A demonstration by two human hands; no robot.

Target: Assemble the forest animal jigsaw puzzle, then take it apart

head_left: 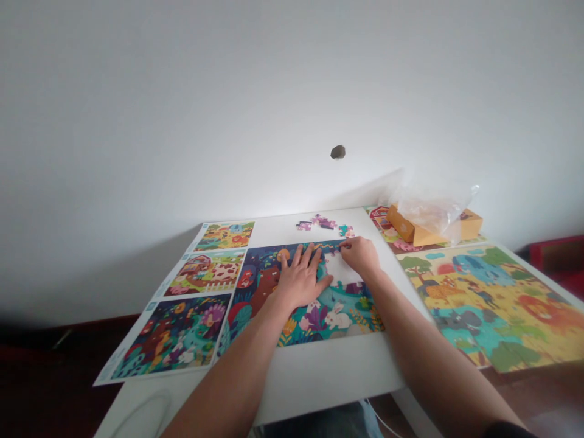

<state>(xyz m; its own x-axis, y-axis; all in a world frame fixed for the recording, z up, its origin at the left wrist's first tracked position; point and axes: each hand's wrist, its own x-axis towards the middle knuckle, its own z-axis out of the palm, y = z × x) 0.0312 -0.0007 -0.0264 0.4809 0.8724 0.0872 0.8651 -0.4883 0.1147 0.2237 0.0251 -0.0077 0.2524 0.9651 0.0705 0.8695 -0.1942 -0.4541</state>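
Observation:
A jigsaw puzzle (337,316) of a dark forest with animals lies in front of me, with a white gap in its upper right part. My left hand (301,277) rests flat on the puzzle's middle, fingers spread, left of the gap. At the puzzle's upper right edge, my right hand (360,255) has its fingertips pinched together by the gap's top border. Whatever is between those fingertips is too small or hidden to make out. Several loose purple puzzle pieces (323,221) lie beyond the puzzle, and teal pieces (346,231) sit close to my right hand.
A sheet of reference pictures (182,292) lies along the table's left side. To the right are a savanna animal puzzle (490,298) and a yellow box (410,228) with a clear plastic bag (433,210) on it. Behind the white table (328,371) stands a wall (255,121) with a hole.

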